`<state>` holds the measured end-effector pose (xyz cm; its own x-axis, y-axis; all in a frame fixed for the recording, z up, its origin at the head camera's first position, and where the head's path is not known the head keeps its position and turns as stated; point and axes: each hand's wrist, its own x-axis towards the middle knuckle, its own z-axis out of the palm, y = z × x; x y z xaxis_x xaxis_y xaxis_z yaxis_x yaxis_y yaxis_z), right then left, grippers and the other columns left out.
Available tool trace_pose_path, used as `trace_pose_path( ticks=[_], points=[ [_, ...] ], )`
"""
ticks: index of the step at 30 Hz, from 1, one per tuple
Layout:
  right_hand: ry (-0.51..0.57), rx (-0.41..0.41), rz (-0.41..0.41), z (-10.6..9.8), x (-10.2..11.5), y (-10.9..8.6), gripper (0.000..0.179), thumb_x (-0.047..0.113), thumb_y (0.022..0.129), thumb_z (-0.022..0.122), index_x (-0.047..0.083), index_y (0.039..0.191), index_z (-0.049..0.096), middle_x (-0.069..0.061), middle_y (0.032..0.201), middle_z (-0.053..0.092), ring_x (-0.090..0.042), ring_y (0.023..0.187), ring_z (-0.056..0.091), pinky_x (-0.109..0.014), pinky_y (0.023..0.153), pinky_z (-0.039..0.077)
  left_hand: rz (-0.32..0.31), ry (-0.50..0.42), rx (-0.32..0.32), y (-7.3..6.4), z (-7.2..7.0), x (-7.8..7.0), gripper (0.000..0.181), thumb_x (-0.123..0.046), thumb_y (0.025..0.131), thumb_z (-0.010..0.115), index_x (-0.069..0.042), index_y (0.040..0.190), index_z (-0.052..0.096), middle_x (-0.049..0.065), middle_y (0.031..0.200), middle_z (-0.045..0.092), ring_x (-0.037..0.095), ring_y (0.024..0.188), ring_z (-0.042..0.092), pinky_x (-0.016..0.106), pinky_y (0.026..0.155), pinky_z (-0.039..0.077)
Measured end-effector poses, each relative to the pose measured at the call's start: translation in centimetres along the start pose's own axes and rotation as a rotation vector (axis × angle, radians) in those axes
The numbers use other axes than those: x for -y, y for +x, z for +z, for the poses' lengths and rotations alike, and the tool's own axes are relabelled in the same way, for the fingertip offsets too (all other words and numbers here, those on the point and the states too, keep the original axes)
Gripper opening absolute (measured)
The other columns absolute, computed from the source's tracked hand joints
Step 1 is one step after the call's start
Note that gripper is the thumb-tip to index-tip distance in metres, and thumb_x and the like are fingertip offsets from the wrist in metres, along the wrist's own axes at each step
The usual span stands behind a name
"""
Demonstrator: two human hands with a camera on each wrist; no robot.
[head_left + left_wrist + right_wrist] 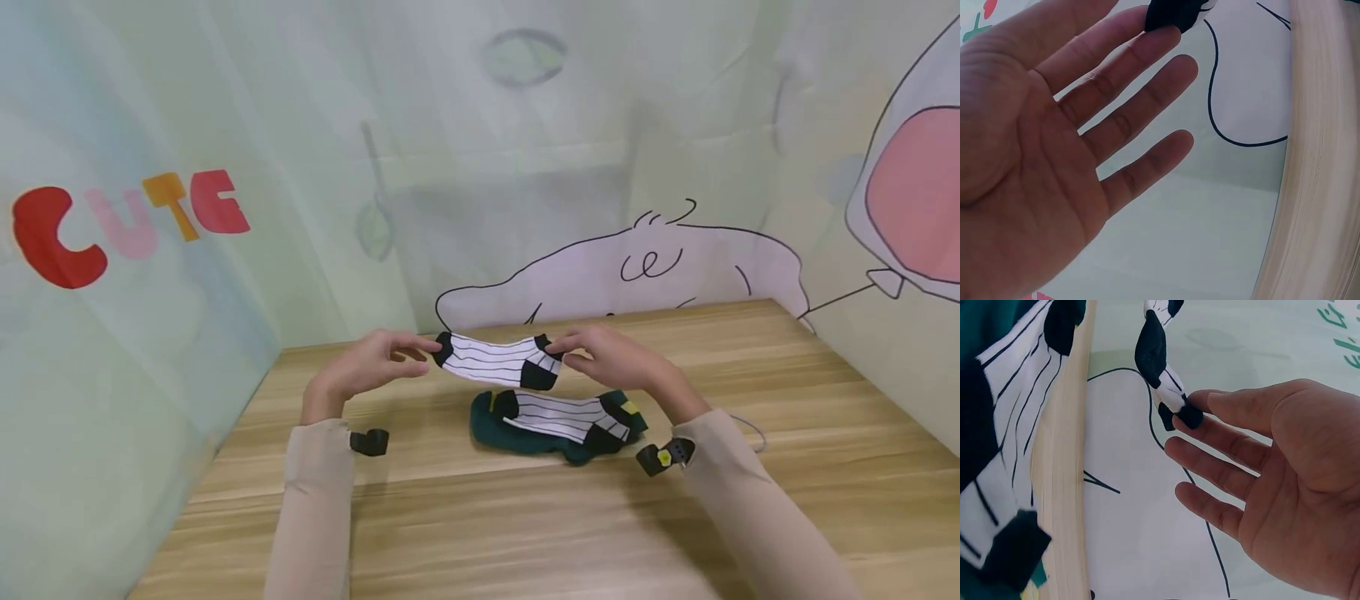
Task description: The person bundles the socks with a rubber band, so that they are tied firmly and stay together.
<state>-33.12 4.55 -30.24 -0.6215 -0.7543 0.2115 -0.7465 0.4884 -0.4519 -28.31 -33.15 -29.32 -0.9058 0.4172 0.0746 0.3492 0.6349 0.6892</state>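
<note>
Behind everything, a printed backdrop [480,158] rises at the far side of the wood-grain table [465,525]. Dark green cloth [517,435] with yellow patches lies on the table. The left hand [375,362] pinches the black toe of a raised striped sock [487,360]; the right hand [611,354] pinches its black cuff between thumb and forefinger. Held in the air beyond the cloth, this sock stretches left to right, toe leftward, heel patch hanging down. A lower striped sock [555,414] rests on the cloth, also toe left, its long axis slanting slightly.

Two grips [371,365] [618,360], two striped socks [486,360] [555,417], two wrist cameras [371,442] [652,459], one table [465,525]
</note>
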Motion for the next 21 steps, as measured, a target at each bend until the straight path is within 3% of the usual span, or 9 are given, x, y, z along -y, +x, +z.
trace_pose_path(
  ticks=[7, 14, 21],
  points=[
    [0.002, 0.028, 0.031, -0.4, -0.3, -1.5, 0.031, 0.01, 0.102, 0.056, 0.002, 0.131, 0.064, -0.017, 0.135, 0.06, -0.037, 0.127, 0.054, -0.054, 0.103, 0.043, 0.031, 0.001, 0.047, 0.7, 0.6, -0.4, 0.039, -0.017, 0.097, 0.068, -0.004, 0.133, 0.064, 0.014, 0.124, 0.067, 0.028, 0.108, 0.064, 0.045, 0.095, 0.048],
    [-0.02, 0.019, 0.002, -0.7, -0.5, -2.3, 0.028, 0.007, 0.1, 0.058, -0.001, 0.126, 0.067, -0.016, 0.127, 0.064, -0.034, 0.119, 0.059, -0.052, 0.099, 0.046, 0.052, 0.034, 0.069, 1.1, 1.0, -0.7, 0.036, -0.019, 0.097, 0.067, -0.006, 0.131, 0.066, 0.012, 0.132, 0.062, 0.026, 0.111, 0.06, 0.047, 0.095, 0.047],
    [-0.018, 0.045, 0.015, -0.6, -0.9, -3.2, 0.027, 0.011, 0.101, 0.059, 0.002, 0.124, 0.069, -0.013, 0.123, 0.066, -0.031, 0.116, 0.061, -0.05, 0.096, 0.049, 0.073, 0.043, 0.096, 1.6, 1.6, -1.1, 0.033, -0.018, 0.097, 0.068, -0.006, 0.128, 0.068, 0.01, 0.129, 0.065, 0.026, 0.112, 0.061, 0.045, 0.095, 0.047]
  ],
)
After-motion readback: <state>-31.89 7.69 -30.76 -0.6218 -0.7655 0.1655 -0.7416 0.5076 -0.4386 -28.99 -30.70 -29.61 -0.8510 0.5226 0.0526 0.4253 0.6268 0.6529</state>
